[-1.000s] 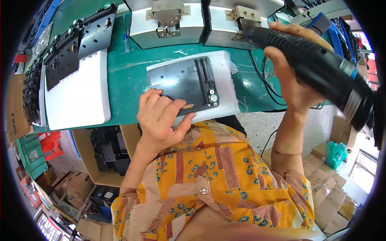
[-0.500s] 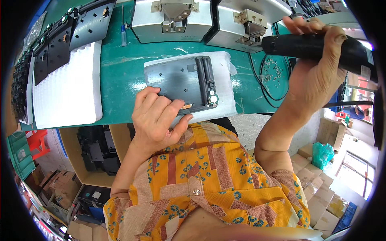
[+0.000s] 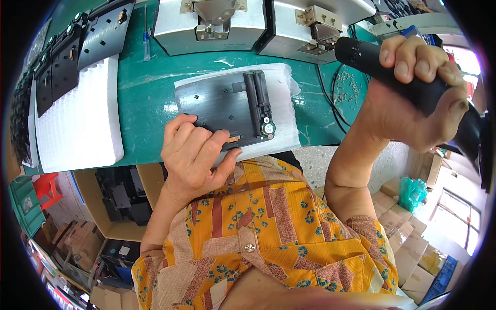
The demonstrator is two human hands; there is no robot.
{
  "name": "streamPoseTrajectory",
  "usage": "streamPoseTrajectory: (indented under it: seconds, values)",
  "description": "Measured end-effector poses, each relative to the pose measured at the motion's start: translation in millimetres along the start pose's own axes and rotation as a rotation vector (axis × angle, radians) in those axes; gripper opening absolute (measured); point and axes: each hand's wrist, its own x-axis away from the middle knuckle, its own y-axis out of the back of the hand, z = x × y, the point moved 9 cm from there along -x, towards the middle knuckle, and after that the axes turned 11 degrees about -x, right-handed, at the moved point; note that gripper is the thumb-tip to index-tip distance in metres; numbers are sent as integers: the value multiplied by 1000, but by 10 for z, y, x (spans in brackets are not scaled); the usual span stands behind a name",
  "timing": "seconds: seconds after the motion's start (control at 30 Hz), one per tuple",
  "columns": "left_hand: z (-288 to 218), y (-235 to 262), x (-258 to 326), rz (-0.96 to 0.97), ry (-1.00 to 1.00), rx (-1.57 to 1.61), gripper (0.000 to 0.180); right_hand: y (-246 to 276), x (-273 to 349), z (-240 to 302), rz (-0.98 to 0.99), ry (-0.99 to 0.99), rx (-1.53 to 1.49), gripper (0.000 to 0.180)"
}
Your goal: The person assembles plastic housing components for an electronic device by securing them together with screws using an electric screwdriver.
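A black plastic panel (image 3: 217, 106) lies on a white foam sheet (image 3: 285, 98) at the table's near edge. It has a ridged bar along its right side, a round silver part at the lower right corner and a small copper-coloured piece at its near edge. My left hand (image 3: 194, 152) grips the panel's near left corner, fingers curled on top and thumb at the near edge. Raised at the right, my right hand (image 3: 413, 98) is wrapped around a thick black tube-shaped tool (image 3: 356, 54); the tool's far end runs out of clear sight.
Two silver metal boxes (image 3: 222, 39) with latches stand at the back. Similar black panels (image 3: 106, 36) lie at the left by a white foam block (image 3: 77, 119). Near them is a screwdriver (image 3: 146, 46). Small loose screws (image 3: 347, 88) and a black cable lie at the right.
My right hand has turned, so its fingers now wrap over the top of the black tool, whose angle has changed. My left hand keeps its hold on the panel.
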Motion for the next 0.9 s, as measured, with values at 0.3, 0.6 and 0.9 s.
streamPoseTrajectory:
  seconds: [0.3, 0.6, 0.9]
  values:
    - [9, 6, 16, -25, -6, 17, 33, -271, 78, 50, 244, -16, 42, 47]
    - [31, 6, 54, -25, 15, 35, 33, -415, 118, -69, 350, 36, 120, 55]
    - [33, -2, 61, 4, 11, 41, 33, -254, 21, -283, 258, -57, 12, 38]
